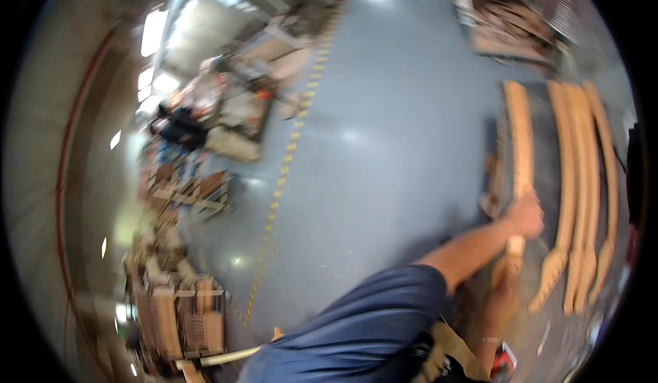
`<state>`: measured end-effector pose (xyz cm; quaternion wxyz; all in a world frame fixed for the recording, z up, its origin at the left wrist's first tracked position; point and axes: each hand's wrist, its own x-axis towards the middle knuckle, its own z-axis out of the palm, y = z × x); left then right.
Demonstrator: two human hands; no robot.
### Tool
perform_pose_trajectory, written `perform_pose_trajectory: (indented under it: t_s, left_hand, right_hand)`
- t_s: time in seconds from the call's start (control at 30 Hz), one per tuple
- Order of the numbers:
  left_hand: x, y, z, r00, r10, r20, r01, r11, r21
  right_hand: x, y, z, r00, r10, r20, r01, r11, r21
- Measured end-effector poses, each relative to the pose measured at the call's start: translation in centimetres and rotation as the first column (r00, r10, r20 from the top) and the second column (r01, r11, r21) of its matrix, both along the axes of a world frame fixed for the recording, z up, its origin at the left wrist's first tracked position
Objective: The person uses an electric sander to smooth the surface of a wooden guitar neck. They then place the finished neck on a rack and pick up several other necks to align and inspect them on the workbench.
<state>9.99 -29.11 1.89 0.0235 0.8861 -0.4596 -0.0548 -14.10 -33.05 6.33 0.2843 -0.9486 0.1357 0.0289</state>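
Note:
A long, curved wooden piece lies lengthwise at the left of a dark table. My left hand, reaching across from a dark blue sleeve, is closed around its lower half. My right hand is at the near end of the same piece, which widens there; its fingers are blurred, but they appear wrapped round that end. To the right, several similar wooden pieces lie side by side, their wider ends toward me.
A red object shows beside my right forearm. Beyond the table stands a bin of wood scraps. Across the grey floor, past a yellow-striped line, are stacked wooden parts and a person in dark clothing.

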Motion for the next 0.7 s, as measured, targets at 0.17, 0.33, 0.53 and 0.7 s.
perform_pose_trajectory:
  t_s: [0.17,0.33,0.53,0.7]
  left_hand:
    - [0.8,0.1,0.6,0.982,-0.095,0.161,0.107,0.992,-0.069]
    - [1.4,2.1,2.1,0.993,0.104,0.048,-0.076,0.913,-0.402]
    - [1.2,1.8,1.9,0.991,0.135,0.004,-0.125,0.930,-0.346]
    - [1.4,1.6,2.6,0.995,0.094,0.038,-0.086,0.981,-0.171]
  right_hand:
    - [1.3,-0.3,1.6,0.998,0.005,0.058,0.002,0.992,-0.124]
    - [0.5,1.5,1.6,0.995,-0.020,0.094,0.030,0.994,-0.108]
    - [0.5,1.3,1.5,0.993,-0.035,0.112,0.047,0.993,-0.107]
    - [0.8,1.4,0.9,0.987,-0.046,0.156,0.058,0.996,-0.072]
